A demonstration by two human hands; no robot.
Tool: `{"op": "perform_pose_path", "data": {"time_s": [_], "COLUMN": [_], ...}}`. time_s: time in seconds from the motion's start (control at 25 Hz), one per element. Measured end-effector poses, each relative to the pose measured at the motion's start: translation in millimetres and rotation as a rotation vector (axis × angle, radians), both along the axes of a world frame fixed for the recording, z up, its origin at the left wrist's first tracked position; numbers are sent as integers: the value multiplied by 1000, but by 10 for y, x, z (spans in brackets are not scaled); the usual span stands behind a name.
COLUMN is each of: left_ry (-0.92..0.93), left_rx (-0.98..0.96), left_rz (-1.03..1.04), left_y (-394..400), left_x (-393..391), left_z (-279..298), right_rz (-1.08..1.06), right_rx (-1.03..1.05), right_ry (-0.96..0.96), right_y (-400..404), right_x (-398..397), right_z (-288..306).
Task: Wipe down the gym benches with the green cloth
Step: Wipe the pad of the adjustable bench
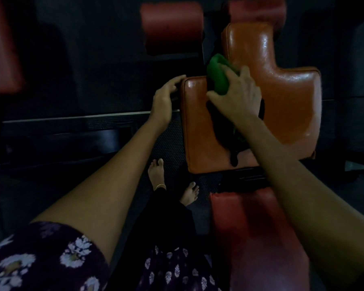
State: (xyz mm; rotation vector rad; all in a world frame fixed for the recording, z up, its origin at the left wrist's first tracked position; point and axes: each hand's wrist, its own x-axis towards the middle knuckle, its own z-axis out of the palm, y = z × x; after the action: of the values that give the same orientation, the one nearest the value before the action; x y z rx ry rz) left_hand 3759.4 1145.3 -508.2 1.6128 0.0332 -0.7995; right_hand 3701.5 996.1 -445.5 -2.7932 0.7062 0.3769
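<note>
An orange padded bench (286, 101) with a glossy, wet-looking top fills the upper right. My right hand (237, 95) grips the bunched green cloth (216, 74) against the pad's upper left part, near the notch where the pad narrows. My left hand (164, 99) rests on the bench's left edge, its fingers lying along the pad's top left corner. A bit of green shows under my right forearm.
A darker red pad (254, 238) lies below the bench, under my right arm. Two red roller pads (172, 26) sit at the top. A red pad (0, 49) is at the far left. Black frame bars (72, 118) cross the dark floor. My bare feet (156, 173) stand beside the bench.
</note>
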Motion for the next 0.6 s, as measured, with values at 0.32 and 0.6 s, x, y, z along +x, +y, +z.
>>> {"op": "perform_pose_path", "data": {"time_s": [0.32, 0.6], "left_ry": [-56, -186], "left_rx": [133, 207], "left_rz": [-82, -29], "left_y": [-104, -219], "left_x": [-88, -262], "left_z": [44, 37], "right_rz": [620, 378], "right_rx": [-53, 67], "right_ry": [-1, -12], "right_y": [62, 582], "right_x": [-916, -1110], "right_z": [-87, -95]}}
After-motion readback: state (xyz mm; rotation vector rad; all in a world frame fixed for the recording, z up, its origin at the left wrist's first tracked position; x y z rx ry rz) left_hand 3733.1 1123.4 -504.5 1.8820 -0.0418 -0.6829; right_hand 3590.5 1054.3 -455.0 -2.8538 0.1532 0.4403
